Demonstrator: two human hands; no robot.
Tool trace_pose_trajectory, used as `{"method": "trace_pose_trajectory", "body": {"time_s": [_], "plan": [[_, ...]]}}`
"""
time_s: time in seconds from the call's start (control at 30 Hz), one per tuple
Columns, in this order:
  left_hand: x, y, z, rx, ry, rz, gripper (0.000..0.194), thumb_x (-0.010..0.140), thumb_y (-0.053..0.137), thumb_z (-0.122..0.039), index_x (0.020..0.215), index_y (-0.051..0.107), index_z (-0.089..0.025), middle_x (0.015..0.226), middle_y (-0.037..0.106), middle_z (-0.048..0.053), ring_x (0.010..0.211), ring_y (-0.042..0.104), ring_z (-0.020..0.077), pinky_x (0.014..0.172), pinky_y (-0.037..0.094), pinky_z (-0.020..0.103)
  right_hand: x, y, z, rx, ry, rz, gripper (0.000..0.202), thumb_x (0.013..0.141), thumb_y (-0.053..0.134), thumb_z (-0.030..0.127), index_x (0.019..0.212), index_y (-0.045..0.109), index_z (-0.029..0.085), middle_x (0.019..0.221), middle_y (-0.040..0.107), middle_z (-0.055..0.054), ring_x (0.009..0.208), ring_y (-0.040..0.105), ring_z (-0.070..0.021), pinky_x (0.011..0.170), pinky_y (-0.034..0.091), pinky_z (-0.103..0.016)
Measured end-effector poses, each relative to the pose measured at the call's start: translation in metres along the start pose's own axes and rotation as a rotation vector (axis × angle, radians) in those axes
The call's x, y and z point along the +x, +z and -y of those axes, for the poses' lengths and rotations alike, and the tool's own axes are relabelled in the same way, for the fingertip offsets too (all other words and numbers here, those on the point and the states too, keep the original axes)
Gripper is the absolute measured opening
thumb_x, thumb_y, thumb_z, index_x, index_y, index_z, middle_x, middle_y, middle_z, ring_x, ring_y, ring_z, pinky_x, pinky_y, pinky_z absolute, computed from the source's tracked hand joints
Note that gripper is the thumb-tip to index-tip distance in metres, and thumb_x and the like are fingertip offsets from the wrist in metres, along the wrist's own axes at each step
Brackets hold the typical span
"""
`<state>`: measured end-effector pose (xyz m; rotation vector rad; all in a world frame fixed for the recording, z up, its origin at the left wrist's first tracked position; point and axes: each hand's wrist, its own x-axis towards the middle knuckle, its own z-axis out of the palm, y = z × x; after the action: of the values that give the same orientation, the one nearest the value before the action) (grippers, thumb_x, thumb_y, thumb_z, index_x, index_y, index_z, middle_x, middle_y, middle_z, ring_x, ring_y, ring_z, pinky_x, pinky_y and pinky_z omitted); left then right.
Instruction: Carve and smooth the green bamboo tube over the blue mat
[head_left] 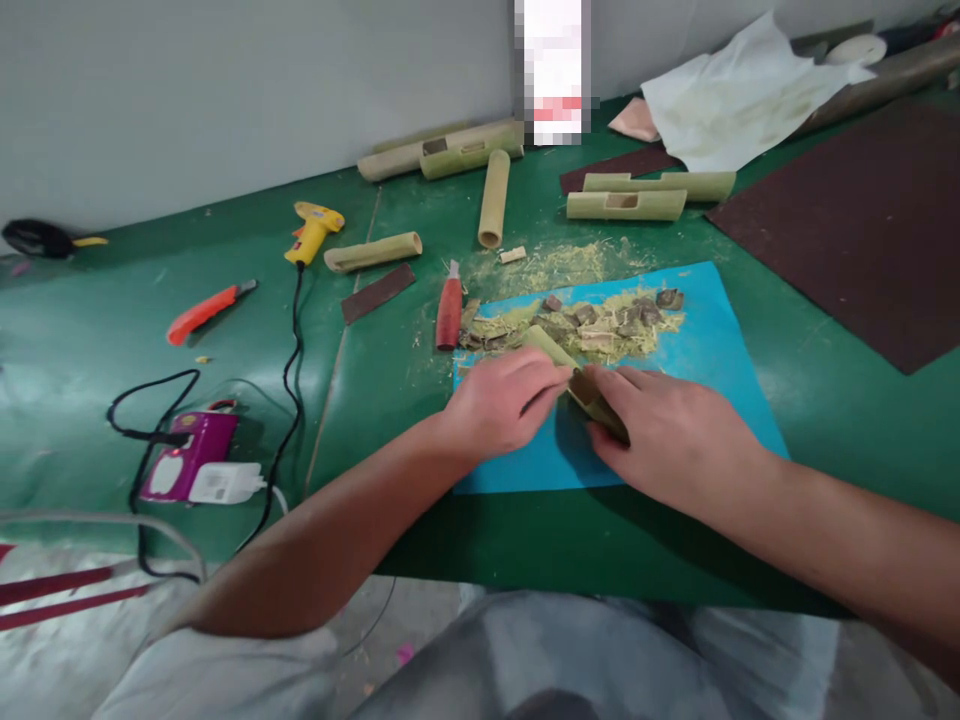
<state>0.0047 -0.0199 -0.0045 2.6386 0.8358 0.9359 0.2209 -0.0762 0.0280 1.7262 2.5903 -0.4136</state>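
Note:
A bamboo tube (551, 345) with a rectangular opening cut in its side lies slantwise over a blue sheet (720, 400). My right hand (667, 425) is wrapped round its near end. Fingers pinched together, my left hand (510, 395) touches the tube beside the opening; what it pinches, if anything, is hidden. Bamboo shavings and dark scraps (600, 325) are heaped on the sheet just beyond the hands. To the left of that heap, a red-handled knife (449, 310) rests with its blade pointing away.
More bamboo tubes (493, 200) lie toward the wall, two notched ones (626, 205) at back right. A yellow glue gun (315, 232), orange cutter (206, 312) and purple power strip (191, 455) with cords occupy the left. Dark brown sheets (862, 230) cover the right.

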Motion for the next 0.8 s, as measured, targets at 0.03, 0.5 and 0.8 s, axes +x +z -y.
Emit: {"method": "trace_pose_trajectory", "body": {"time_s": [0.03,0.5,0.8], "plan": [[0.0,0.001,0.0,0.008,-0.005,-0.004,0.015,0.105,0.059,-0.02,0.106,0.073,-0.017,0.095,0.078,0.006,0.087,0.075,0.0165,0.079,0.062,0.027,0.0,0.0,0.0,0.001,0.005,0.009,0.035,0.095,0.055,0.027,0.126,0.068,0.018,0.104,0.075,-0.011,0.083,0.068,-0.0248,0.058,0.031,-0.034],[0.004,-0.005,0.016,0.028,-0.062,-0.012,0.015,0.103,0.06,-0.021,0.095,0.072,-0.018,0.089,0.075,0.004,0.084,0.071,0.0164,0.08,0.059,0.029,0.002,0.002,0.001,0.025,-0.009,0.012,0.036,0.096,0.054,0.026,0.129,0.066,0.017,0.104,0.075,-0.01,0.084,0.067,-0.0246,0.059,0.032,-0.034],[0.005,-0.003,0.014,0.018,-0.064,-0.004,0.018,0.104,0.057,-0.021,0.093,0.071,-0.017,0.087,0.073,0.004,0.081,0.069,0.0156,0.076,0.058,0.027,0.002,0.001,0.0,0.044,-0.014,0.009,0.033,0.096,0.054,0.025,0.125,0.065,0.017,0.104,0.075,-0.011,0.086,0.068,-0.0248,0.06,0.032,-0.034]]}}
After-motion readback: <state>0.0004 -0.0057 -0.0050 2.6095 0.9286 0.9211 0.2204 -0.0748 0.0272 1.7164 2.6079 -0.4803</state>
